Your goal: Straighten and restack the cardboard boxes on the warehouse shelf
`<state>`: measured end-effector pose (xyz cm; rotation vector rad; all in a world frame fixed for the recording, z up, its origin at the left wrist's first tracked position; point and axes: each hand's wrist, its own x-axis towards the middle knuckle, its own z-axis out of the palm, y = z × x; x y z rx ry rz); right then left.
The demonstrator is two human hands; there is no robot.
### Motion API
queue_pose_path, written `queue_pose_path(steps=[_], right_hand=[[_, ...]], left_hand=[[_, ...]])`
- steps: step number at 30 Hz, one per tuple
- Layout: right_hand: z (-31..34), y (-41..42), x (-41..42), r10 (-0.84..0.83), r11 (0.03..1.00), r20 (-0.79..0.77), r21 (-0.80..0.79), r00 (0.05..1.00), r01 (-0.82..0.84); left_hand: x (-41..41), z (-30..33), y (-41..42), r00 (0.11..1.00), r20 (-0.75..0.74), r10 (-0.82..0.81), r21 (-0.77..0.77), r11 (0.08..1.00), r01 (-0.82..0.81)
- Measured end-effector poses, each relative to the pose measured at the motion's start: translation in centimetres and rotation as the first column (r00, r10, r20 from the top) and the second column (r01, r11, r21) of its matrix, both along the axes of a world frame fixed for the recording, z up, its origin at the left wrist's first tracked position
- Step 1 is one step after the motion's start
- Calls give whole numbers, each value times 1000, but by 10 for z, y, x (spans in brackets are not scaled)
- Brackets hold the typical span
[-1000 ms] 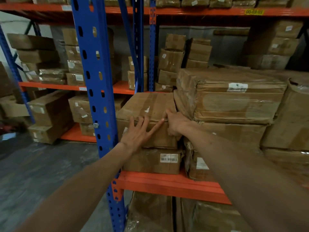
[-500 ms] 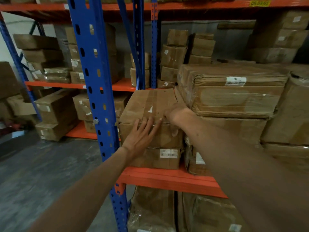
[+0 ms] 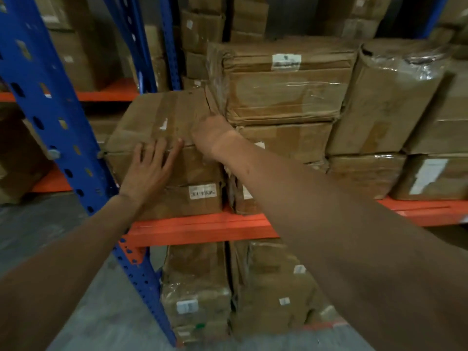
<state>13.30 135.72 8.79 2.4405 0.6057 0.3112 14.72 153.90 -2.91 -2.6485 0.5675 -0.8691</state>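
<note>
A taped brown cardboard box (image 3: pixel 157 120) sits on top of a lower box with a barcode label (image 3: pixel 202 191), on the orange shelf beam (image 3: pixel 202 228). My left hand (image 3: pixel 149 168) lies flat with fingers spread against the top box's front face and upper edge. My right hand (image 3: pixel 210 134) curls over the box's top right front corner, fingers tucked into the gap beside the neighbouring stack. That stack's upper plastic-wrapped box (image 3: pixel 286 79) stands taller, directly to the right.
A blue perforated rack upright (image 3: pixel 50 107) stands just left of the box. More wrapped boxes (image 3: pixel 385 102) fill the shelf to the right and the level below (image 3: pixel 197 290). Grey concrete floor (image 3: pixel 30 224) lies at lower left.
The view has moved closer and tilted down. My right hand has slid further over the box's top right corner; my left hand stays pressed on its front.
</note>
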Motion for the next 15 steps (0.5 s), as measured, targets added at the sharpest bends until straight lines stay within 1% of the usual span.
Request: queue_pose_path(steps=[2, 3, 4, 6, 8, 10, 11, 13, 15], right_hand=[[-5, 1, 4, -6, 1000, 46, -2, 999, 6], [-11, 0, 3, -13, 1000, 24, -9, 1000, 13], [-14, -2, 2, 3, 999, 4, 31, 1000, -3], [-15, -13, -3, 75, 987, -17, 142, 997, -71], [-17, -28, -14, 172, 946, -48, 285, 984, -152], [-23, -49, -31, 300, 894, -62, 366, 952, -257], [-26, -62, -42, 351, 873, -52, 380, 935, -306], [-30, -93, -64, 413, 837, -11, 398, 911, -375], [-32, -134, -82, 420, 814, 17, 434, 907, -385]], left_hand=[[-2, -8, -2, 1000, -27, 8, 13, 1000, -8], [-2, -9, -3, 998, -48, 26, 23, 999, -25], [0, -11, -1, 999, -30, 44, 49, 998, -42], [-7, -1, -8, 995, -40, 87, 65, 994, -85], [-22, 7, -22, 979, -89, 182, 77, 982, -175], [-40, 11, -39, 933, -177, 313, 96, 949, -300], [-49, 10, -47, 908, -213, 362, 110, 932, -345], [-69, 8, -66, 892, -238, 383, 113, 924, -366], [-92, 12, -87, 910, -237, 340, 64, 940, -335]])
